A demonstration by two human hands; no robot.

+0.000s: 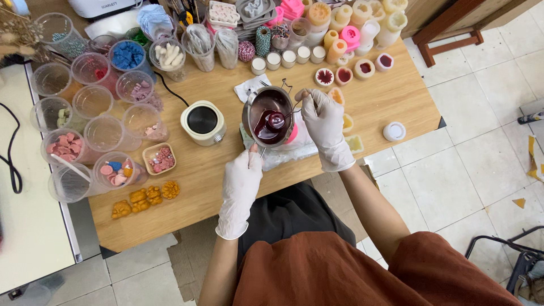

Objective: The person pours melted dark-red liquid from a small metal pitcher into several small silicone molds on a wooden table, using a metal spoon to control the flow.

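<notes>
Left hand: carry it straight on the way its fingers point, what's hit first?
Probably the metal melting pot: the left hand points up the table at the pot's handle, already at its fingertips. Depth is unclear from one view.

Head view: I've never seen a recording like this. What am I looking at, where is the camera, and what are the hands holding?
The camera sits on the person's head and looks down, so you see their own arms and lap. Both hands wear white gloves. The left hand grips the handle of a small metal pot with dark red liquid in it. The right hand holds a thin tool at the pot's rim; its tip is too small to make out. They work over a wooden table. On it stand a small round warmer, many clear plastic cups with coloured pieces, and a row of small candles at the far edge.
</notes>
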